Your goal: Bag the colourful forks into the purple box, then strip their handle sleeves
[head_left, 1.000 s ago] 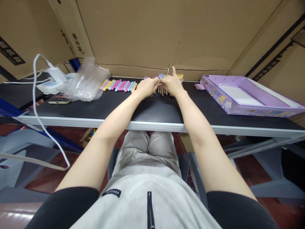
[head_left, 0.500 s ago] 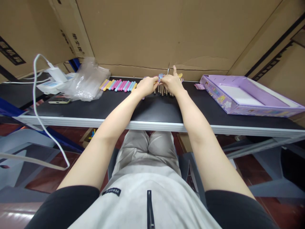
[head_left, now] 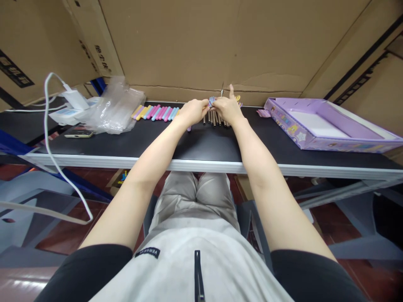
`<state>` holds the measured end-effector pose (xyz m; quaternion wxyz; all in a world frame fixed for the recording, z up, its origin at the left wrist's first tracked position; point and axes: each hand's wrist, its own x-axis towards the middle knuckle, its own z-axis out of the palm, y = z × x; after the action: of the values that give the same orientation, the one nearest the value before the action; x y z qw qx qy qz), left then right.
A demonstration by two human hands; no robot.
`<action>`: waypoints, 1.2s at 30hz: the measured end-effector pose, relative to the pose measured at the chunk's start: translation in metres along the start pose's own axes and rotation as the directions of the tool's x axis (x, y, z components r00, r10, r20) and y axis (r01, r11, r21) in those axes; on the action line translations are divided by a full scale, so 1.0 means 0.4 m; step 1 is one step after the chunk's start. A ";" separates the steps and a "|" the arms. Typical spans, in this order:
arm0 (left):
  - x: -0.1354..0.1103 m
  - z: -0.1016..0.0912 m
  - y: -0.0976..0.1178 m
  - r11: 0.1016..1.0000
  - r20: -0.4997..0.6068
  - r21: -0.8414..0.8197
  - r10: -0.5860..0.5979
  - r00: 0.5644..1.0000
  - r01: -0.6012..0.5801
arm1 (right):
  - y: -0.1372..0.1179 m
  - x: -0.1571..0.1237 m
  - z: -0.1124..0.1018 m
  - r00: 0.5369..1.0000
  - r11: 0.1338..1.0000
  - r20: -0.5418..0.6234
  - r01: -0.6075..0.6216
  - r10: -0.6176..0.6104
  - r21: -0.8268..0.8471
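Observation:
My left hand and my right hand meet at the back of the black table, fingers pinched around a small blue-and-purple striped piece. Its kind is too small to tell. The right index finger or thumb points upward, away from the piece. Brown sticks with dark ends lie side by side under my hands, their far ends hidden. Small yellow prongs show just beyond my right hand. Left of my left hand lies a row of pastel sticks in pink, yellow, blue and purple. A purple stick end peeks out below the left wrist.
A purple open box stands at the right, beside a small pink packet. At the left are clear plastic bags, a phone-like flat object, and a white charger with its cable. Cardboard walls the back edge.
The striped piece shows at a slightly different angle between my fingers. Both hands stay in nearly the same place.

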<state>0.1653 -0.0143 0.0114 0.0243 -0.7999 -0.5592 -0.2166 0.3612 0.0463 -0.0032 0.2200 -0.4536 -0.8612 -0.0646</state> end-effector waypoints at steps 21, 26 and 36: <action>0.003 -0.003 -0.001 1.000 -0.013 -0.027 -0.001 1.000 0.001 | 0.044 0.010 0.024 0.999 0.988 -0.043 0.010 -0.016 -0.151; -0.001 -0.008 0.004 1.000 0.004 -0.015 -0.016 1.000 0.016 | 0.049 0.001 0.020 0.999 0.993 -0.050 -0.008 0.002 -0.116; 0.000 0.000 -0.029 0.998 -0.025 -0.062 0.000 1.000 -0.002 | 0.117 -0.005 0.020 0.990 0.988 -0.137 -0.041 0.020 -0.146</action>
<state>0.1546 -0.0099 0.0091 0.0067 -0.7977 -0.5515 -0.2439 0.3976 0.0743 -0.0153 0.2441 -0.4765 -0.8301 -0.1558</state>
